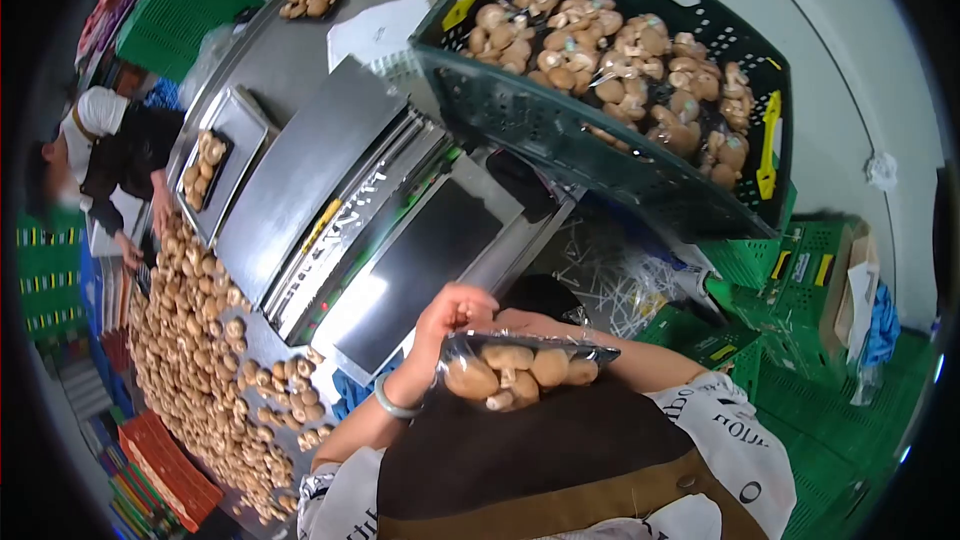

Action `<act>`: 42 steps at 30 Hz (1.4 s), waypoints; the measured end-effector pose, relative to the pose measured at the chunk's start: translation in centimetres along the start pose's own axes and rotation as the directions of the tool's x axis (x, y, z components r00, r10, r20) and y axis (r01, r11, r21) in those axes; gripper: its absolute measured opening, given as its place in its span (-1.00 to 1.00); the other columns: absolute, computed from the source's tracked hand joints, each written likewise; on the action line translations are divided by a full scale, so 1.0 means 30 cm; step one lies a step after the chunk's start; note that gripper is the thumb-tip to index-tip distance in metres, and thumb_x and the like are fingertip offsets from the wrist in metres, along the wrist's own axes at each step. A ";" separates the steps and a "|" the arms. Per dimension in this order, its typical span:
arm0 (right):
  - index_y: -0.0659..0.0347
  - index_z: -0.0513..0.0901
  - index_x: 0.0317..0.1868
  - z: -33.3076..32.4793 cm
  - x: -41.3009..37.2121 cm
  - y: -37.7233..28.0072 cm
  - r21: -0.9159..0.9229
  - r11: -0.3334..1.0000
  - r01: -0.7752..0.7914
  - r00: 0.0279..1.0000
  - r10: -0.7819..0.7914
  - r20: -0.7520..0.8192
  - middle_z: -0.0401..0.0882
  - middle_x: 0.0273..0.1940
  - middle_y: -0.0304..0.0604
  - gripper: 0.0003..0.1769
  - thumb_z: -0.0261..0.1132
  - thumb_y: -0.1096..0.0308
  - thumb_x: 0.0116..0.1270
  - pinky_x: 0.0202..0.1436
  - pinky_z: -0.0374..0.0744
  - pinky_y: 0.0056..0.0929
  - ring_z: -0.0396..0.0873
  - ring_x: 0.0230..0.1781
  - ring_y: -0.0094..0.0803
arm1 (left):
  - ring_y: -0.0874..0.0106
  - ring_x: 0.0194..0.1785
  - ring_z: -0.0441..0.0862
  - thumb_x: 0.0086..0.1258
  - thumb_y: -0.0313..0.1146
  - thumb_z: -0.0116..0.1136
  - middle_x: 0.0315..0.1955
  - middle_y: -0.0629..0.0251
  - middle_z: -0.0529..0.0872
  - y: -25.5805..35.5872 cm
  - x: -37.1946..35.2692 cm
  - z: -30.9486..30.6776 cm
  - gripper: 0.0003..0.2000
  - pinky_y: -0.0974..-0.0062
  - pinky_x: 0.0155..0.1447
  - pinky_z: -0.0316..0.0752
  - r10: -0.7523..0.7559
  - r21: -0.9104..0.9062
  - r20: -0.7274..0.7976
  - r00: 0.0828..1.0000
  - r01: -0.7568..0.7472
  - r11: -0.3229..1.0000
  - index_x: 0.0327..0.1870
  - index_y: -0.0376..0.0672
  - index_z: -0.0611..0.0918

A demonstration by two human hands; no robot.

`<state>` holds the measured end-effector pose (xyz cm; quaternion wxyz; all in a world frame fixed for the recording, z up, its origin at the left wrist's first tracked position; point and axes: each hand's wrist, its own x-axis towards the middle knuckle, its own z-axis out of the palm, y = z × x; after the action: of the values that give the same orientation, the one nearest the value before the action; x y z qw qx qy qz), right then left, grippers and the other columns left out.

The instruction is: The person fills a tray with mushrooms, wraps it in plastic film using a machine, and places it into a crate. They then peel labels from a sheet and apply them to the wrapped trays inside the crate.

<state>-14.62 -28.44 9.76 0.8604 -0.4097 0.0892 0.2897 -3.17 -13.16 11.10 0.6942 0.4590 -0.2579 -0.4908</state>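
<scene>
A black tray of brown mushrooms [512,376] under shiny clear film is tilted close to my apron, off any surface. At its far left edge is my left hand [457,310], fingers curled in, with a pale bangle [395,401] on the wrist. What those fingers pinch, if anything, is hidden. My right hand [525,323] reaches across behind the tray from the right; the tray and film cover its fingers. Just beyond both hands stands a film-wrapping machine [330,210] with a dark flat plate [432,265].
A green crate [600,130] of wrapped mushroom trays stands beyond the machine. Loose mushrooms [190,360] pile up on the left, where a co-worker [125,150] reaches in. A metal pan [235,165] holds a mushroom tray [205,170]. Green crates [800,280] stand at right.
</scene>
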 end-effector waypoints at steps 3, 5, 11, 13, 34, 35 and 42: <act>0.31 0.52 0.09 0.025 -0.001 -0.130 -0.475 0.760 0.443 0.881 -0.467 0.074 0.51 0.10 -0.20 -0.69 0.14 0.36 0.41 0.02 0.52 -0.54 0.50 -0.01 -0.56 | 0.34 0.25 0.41 0.42 -0.53 0.10 0.20 0.09 0.40 0.090 0.048 0.067 -0.61 0.39 0.33 0.32 0.026 -0.128 0.259 0.965 0.008 0.992 0.24 -0.20 0.38; 0.28 0.53 0.07 -0.132 -0.057 -0.088 -0.049 0.986 0.159 0.987 -0.160 -0.015 0.59 -0.02 -0.13 -0.70 0.14 0.32 0.41 -0.03 0.57 -0.45 0.58 -0.06 -0.43 | 0.26 0.30 0.37 0.49 -0.41 -0.05 0.23 0.12 0.39 0.209 0.071 0.138 -0.49 0.30 0.40 0.26 -0.363 -0.388 0.286 0.887 0.453 0.802 0.44 -0.17 0.18; 0.22 0.32 0.38 0.116 -0.209 -0.522 -0.925 0.247 0.288 0.917 -0.350 0.192 0.48 0.21 0.05 -0.16 0.43 0.00 0.20 0.26 0.46 -0.21 0.51 0.20 -0.08 | 0.44 -0.25 0.53 0.50 -0.33 -0.01 -0.36 0.43 0.44 0.060 0.069 0.057 -0.77 0.49 -0.16 0.51 -0.328 -0.266 0.358 0.874 0.432 0.862 0.10 -0.11 0.38; 0.16 0.22 0.43 0.119 -0.150 -0.536 -0.936 0.314 0.161 0.967 -0.239 0.087 0.45 0.23 0.06 -0.08 0.46 0.01 0.17 0.23 0.48 -0.20 0.53 0.17 -0.03 | 0.45 -0.29 0.55 0.49 -0.37 0.01 -0.39 0.41 0.47 0.051 0.092 0.091 -0.84 0.53 -0.21 0.50 -0.234 0.143 0.078 0.969 0.221 0.965 0.02 -0.11 0.43; 0.40 0.48 0.13 -1.189 0.027 -1.021 -0.525 0.362 -0.771 -0.167 -0.909 -0.381 0.46 0.14 0.19 -0.56 0.18 0.49 0.21 0.29 0.38 -0.08 0.39 0.20 0.10 | 0.52 -0.25 0.60 0.50 -0.48 0.04 -0.22 0.24 0.67 0.115 0.349 -0.163 -0.92 0.59 -0.09 0.49 -0.345 -0.221 -0.368 0.864 0.279 0.934 -0.09 -0.22 0.55; 0.45 0.47 0.11 -1.209 0.028 -1.017 -0.623 0.281 -0.730 -0.202 -0.960 -0.196 0.46 0.14 0.19 -0.53 0.23 0.54 0.14 0.30 0.37 -0.09 0.39 0.20 0.10 | 0.52 -0.25 0.60 0.50 -0.48 0.04 -0.22 0.23 0.67 0.112 0.334 -0.178 -0.92 0.58 -0.08 0.49 -0.333 -0.231 -0.396 0.856 0.258 0.938 -0.09 -0.23 0.55; 0.30 0.56 0.06 -1.225 0.013 -1.042 -0.844 0.259 -0.469 0.192 -0.903 -0.384 0.59 -0.01 0.12 -0.69 0.07 0.43 0.36 0.12 0.49 -0.22 0.55 0.05 0.03 | 0.48 -0.17 0.61 0.50 -0.31 0.08 -0.21 0.26 0.68 0.301 0.191 -0.494 -0.85 0.47 0.05 0.51 -0.119 0.010 -0.512 0.851 0.144 0.989 -0.11 -0.19 0.57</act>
<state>6.65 -71.60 6.20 0.2195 -0.8969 0.3114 -0.2244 15.03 -11.86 12.00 0.6911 0.6057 -0.0449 -0.3919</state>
